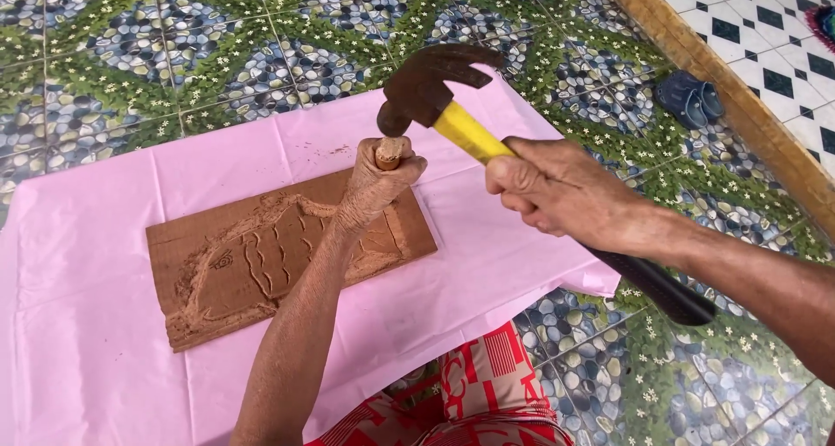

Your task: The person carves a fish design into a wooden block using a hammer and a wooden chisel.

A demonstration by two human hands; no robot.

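Pebble-and-flower patterned floor tiles (174, 46) fill the scene, with a pink sheet (78, 263) spread over them; a wooden beam (739, 107) runs along the upper right, beyond it black-and-white checked tiles (765, 29), and just beside the beam lies a pair of blue sandals (689, 100).

On the sheet lies a brown board (217, 272), flat and slightly askew; its surface is carved in relief with wavy lines and a raised outline, and reddish dust sits along its lower left edge.

Left hand (376, 185) is wrapped in a tight fist around a chisel (389, 153), held upright over the right half of the board; only the rounded wooden butt shows above the fist; the blade is hidden by the hand, so whether it touches the board cannot be told; hand and forearm are powdered with wood dust.

Right hand (557, 194) is closed firmly on a hammer (435, 94), gripping where the yellow part of the handle meets the black grip; the black end sticks out past the wrist toward the lower right; the rusty claw head sits just above the chisel butt, touching it or very nearly.

At the bottom edge shows the person's red-and-white patterned garment (474, 402), lying partly over the sheet.
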